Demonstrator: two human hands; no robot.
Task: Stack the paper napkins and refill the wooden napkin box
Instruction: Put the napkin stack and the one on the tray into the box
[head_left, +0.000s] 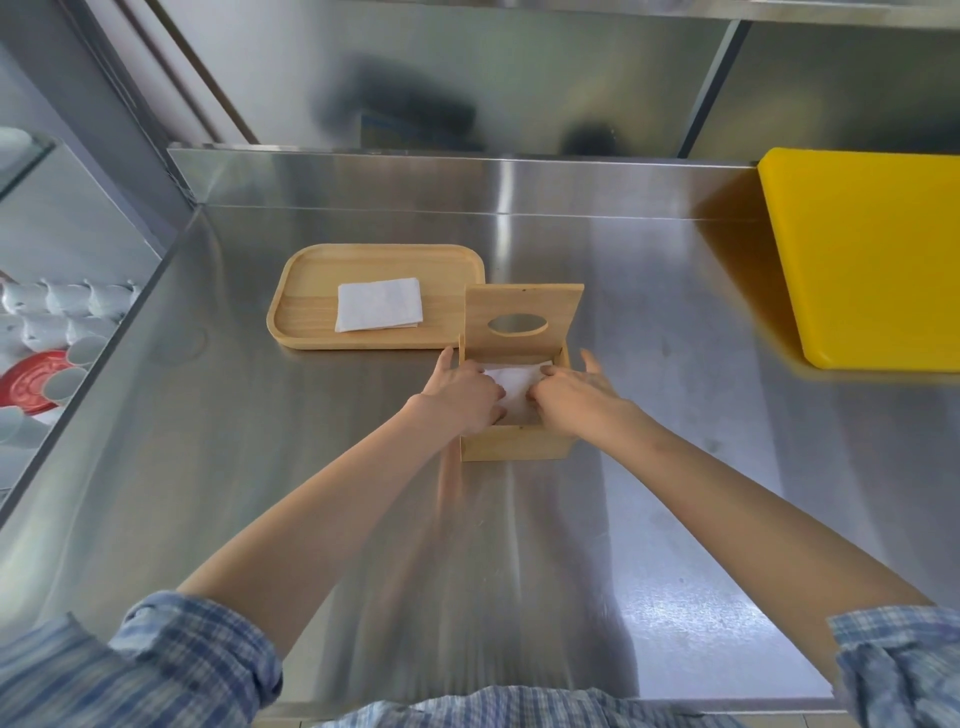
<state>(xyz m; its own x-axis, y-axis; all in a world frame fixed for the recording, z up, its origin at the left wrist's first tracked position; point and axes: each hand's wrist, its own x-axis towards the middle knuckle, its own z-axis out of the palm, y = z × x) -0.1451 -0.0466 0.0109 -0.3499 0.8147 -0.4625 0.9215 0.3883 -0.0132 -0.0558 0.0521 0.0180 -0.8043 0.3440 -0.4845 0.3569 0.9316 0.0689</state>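
Nearest, plaid sleeves (171, 660) were seen rolled up above bare forearms over the steel counter (218, 467). Both hands were placed inside the open wooden box (514, 441): the left hand (460, 392) and right hand (576, 392) were pressed, fingers curled, onto the white napkins (511, 387) in it. The lid (522, 317) was stood upright behind. Beyond, more napkins (378, 304) were left on a tray (306, 291); a yellow board (872, 260) was laid far right.

Open wooden napkin box (514, 441) holds white napkins (511, 387).
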